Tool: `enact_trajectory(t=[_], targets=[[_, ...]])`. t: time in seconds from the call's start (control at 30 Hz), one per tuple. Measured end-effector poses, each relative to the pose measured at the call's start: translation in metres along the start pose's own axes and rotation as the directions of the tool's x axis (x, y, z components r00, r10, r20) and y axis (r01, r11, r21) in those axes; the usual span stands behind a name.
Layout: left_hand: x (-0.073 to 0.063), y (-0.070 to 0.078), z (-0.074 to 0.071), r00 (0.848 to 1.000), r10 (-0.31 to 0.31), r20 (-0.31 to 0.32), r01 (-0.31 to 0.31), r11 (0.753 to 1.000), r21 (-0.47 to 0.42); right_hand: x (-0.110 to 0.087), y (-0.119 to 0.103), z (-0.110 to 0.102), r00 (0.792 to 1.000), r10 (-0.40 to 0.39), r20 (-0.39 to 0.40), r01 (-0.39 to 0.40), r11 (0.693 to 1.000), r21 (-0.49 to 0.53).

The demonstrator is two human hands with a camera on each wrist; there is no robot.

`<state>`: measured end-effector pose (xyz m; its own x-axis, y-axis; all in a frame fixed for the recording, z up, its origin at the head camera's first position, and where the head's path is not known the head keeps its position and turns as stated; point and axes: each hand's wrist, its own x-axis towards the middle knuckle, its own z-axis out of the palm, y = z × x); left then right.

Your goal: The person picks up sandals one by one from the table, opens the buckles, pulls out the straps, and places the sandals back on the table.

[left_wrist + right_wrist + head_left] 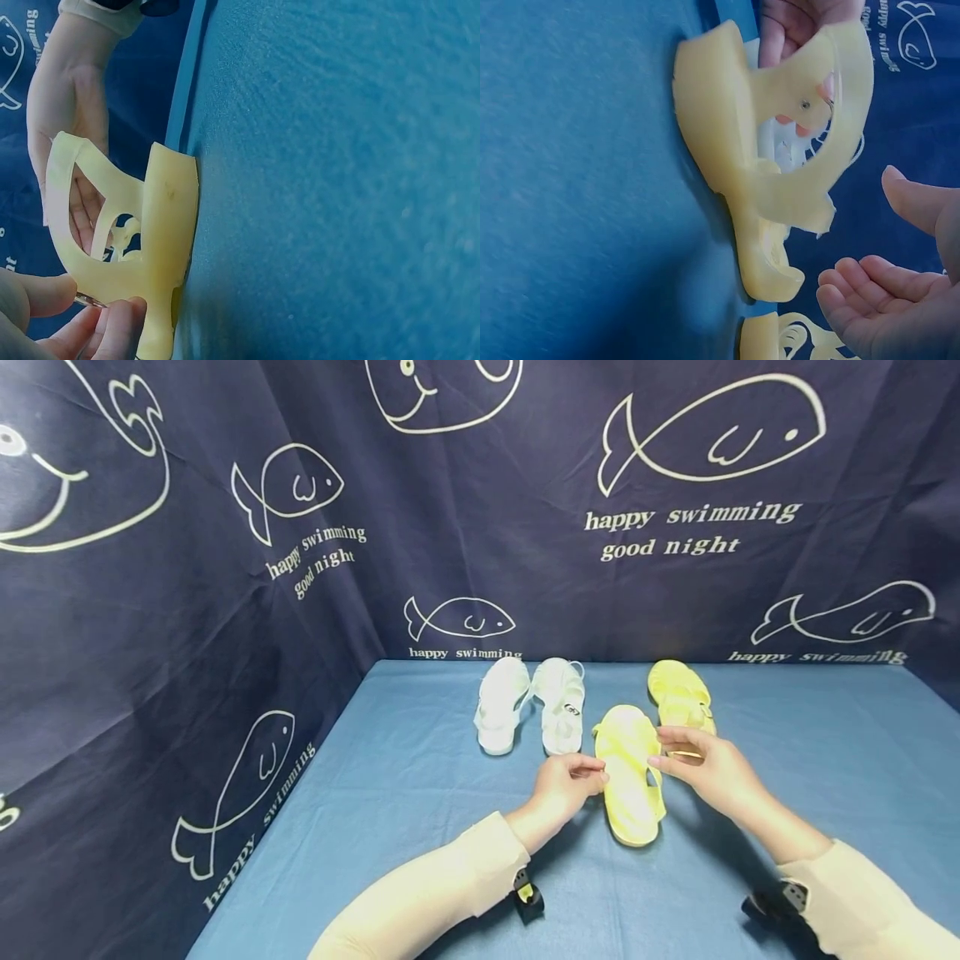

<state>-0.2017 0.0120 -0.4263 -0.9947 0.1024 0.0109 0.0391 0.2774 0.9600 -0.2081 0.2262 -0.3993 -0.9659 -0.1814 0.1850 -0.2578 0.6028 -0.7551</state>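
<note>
A yellow sandal (630, 793) lies on the blue table, its heel end toward the person. My left hand (566, 789) is at its left side; in the left wrist view, the thumb and fingers of that left hand (71, 322) pinch a small metal buckle (90, 300) by the strap. On the other side of the sandal, my right hand (705, 768) has its thumb and fingers spread. The right wrist view shows this right hand (892, 292) apart from the yellow sandal (720, 112), with nothing in its grasp.
Behind the right hand lies a second yellow sandal (678, 689). Two white sandals, one left (501, 706) and one right (558, 693), are side by side farther left. A dark blue curtain (525, 560) with fish drawings hangs behind the blue table (420, 827).
</note>
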Motion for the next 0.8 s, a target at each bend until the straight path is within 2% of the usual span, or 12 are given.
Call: enact_trajectory(t=[0.17,0.47,0.57,0.8], targets=[[0.001,0.001,-0.001,1.0,0.017,0.01,-0.017,1.0,-0.001,-0.006,0.0,0.003,1.0,0.026,-0.004,-0.026,1.0,-0.009],[-0.003,-0.003,0.0,1.0,0.004,0.012,-0.004,0.999,-0.044,-0.022,0.0,0.014,0.984,0.172,0.044,-0.175,0.982,0.064],[-0.005,-0.003,-0.001,1.0,0.021,0.014,-0.021,1.0,-0.014,-0.025,0.0,0.016,0.978,0.199,0.058,-0.204,0.974,0.098],[-0.01,-0.004,-0.003,0.999,0.009,0.049,-0.01,1.0,0.021,-0.031,0.001,0.022,0.972,0.218,0.091,-0.231,0.96,0.161]])
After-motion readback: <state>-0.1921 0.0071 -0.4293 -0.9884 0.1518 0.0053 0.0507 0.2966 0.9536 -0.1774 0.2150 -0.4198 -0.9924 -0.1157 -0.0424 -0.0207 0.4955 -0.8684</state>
